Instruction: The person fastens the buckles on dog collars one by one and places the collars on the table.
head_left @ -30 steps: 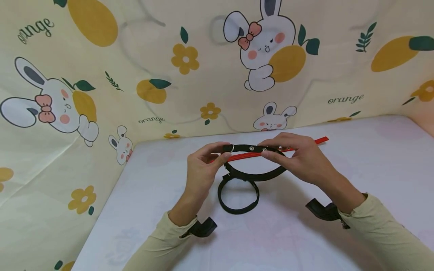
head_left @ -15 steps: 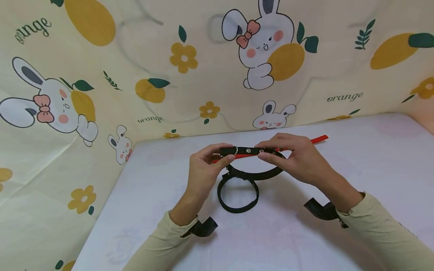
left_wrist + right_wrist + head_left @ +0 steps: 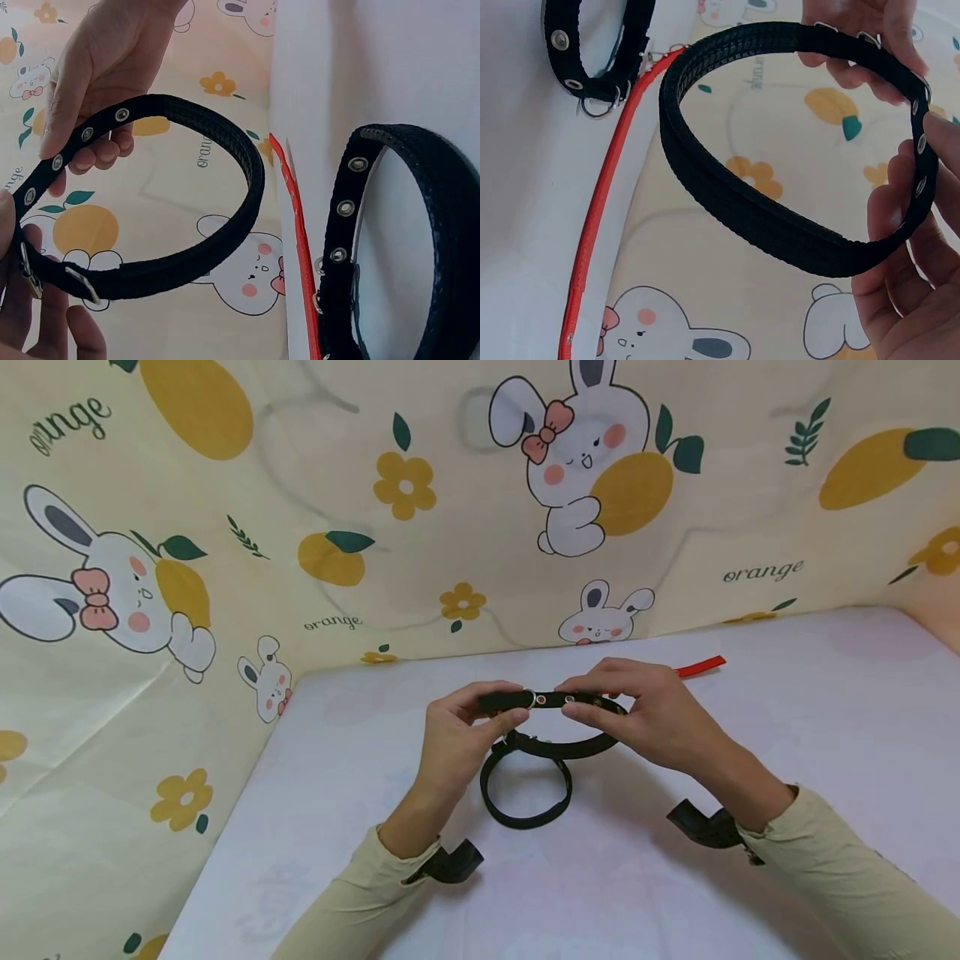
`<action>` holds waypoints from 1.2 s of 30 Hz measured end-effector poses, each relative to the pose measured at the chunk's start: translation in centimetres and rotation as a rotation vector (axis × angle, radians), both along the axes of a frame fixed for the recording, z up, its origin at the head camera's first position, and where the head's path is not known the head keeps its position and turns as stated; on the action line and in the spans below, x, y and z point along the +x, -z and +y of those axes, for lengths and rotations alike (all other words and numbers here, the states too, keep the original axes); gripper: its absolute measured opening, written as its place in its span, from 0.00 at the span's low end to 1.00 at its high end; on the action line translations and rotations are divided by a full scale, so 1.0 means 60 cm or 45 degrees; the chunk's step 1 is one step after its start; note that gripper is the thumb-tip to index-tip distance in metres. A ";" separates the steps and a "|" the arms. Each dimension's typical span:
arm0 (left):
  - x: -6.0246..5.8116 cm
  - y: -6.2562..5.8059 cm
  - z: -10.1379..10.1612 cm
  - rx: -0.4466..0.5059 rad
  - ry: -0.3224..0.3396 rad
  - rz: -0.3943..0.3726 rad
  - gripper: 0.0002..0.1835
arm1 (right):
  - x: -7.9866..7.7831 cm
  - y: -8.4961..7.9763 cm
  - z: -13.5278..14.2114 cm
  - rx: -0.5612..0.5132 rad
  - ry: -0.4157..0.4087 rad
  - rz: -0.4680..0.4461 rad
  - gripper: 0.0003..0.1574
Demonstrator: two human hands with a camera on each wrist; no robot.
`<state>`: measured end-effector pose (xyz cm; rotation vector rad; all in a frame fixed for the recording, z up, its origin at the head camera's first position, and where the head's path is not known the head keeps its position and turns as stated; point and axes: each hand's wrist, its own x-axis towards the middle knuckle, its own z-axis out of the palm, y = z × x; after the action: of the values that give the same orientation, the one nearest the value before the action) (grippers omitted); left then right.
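Observation:
Both hands hold a black collar (image 3: 562, 749) up above the table, its band looped into a ring. My left hand (image 3: 461, 739) pinches the end with the metal buckle (image 3: 31, 274) and D-ring (image 3: 82, 283). On the other side, my right hand (image 3: 660, 714) pinches the strap with the eyelets (image 3: 921, 142) between thumb and fingers. The strap runs into the buckle area, where the left fingers partly hide it. A second black collar (image 3: 525, 822), smaller in the head view and also with eyelets, lies looped on the table below.
A red strap (image 3: 701, 667) lies on the white table (image 3: 600, 893) behind the hands, mostly hidden by them in the head view. A cream wall cloth (image 3: 450, 527) printed with rabbits and oranges rises at the back and left.
The hands have come closer together. The eyelets have slid left toward the D-ring as the strap goes further through. The second collar stays put.

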<state>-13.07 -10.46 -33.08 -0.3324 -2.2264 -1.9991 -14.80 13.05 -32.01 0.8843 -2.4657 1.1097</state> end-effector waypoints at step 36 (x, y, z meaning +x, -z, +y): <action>0.001 0.007 0.004 -0.104 0.058 0.009 0.15 | 0.004 0.004 -0.009 0.020 -0.121 -0.004 0.19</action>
<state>-13.02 -10.23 -33.48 -0.4019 -2.3213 -1.9286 -14.59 12.52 -32.25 1.0151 -2.4608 1.1242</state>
